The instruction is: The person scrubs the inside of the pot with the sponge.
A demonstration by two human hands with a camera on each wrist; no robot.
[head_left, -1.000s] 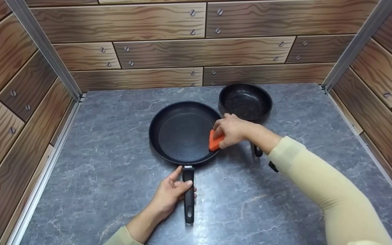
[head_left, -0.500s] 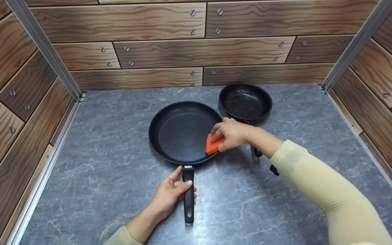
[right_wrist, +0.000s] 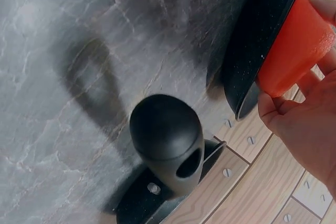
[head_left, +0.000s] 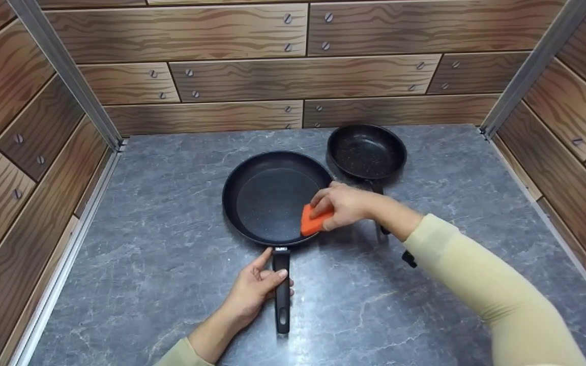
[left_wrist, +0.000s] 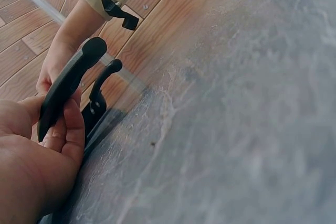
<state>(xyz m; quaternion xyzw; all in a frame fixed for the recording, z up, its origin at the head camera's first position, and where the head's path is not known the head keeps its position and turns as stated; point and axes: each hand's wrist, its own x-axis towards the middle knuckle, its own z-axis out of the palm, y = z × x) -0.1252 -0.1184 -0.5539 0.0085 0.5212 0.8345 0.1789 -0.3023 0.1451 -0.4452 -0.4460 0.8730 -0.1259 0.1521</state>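
A large black frying pan [head_left: 272, 198] stands on the grey marbled table, its handle [head_left: 283, 300] pointing toward me. My left hand [head_left: 252, 290] grips that handle near the pan, thumb on top and fingers curled beneath, as the left wrist view also shows. An orange sponge [head_left: 314, 220] is pinched between the thumb and fingers of my right hand [head_left: 346, 203]. It sits against the inner wall at the pan's near right side. In the right wrist view the sponge [right_wrist: 296, 48] bends at the pan's rim [right_wrist: 252, 90].
A smaller black frying pan [head_left: 367, 152] stands behind and to the right, its handle [head_left: 383, 227] partly hidden by my right forearm. Wood-patterned walls [head_left: 293, 76] close off the back and both sides, with metal rails [head_left: 66, 71] at the corners.
My right hand has slid the sponge along the pan's right inner wall, toward me and to the left. The left hand and both pans have stayed in place.
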